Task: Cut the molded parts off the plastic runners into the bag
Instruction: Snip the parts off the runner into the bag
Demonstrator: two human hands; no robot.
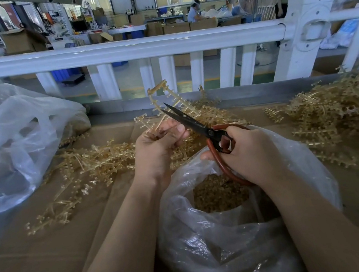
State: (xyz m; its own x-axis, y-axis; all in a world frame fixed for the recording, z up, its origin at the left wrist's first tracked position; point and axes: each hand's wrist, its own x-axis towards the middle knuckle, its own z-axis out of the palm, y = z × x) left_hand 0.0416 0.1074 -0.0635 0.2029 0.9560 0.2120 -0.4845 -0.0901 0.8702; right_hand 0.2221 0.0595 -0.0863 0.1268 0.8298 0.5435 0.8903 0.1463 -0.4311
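My left hand (156, 149) grips a pale yellow plastic runner (164, 101) and holds it upright above the table. My right hand (249, 152) holds black scissors (186, 121) by their red-brown handles. The blades are slightly apart and their tips reach the runner's lower branches. Just below both hands stands an open clear plastic bag (234, 238) with many small yellow cut parts (220, 195) inside.
Loose runners lie heaped on the cardboard-covered table (52, 257) at left centre (90, 162) and in a bigger pile at right (342, 117). A second clear bag (11, 141) sits at far left. A white railing (120, 50) runs behind the table.
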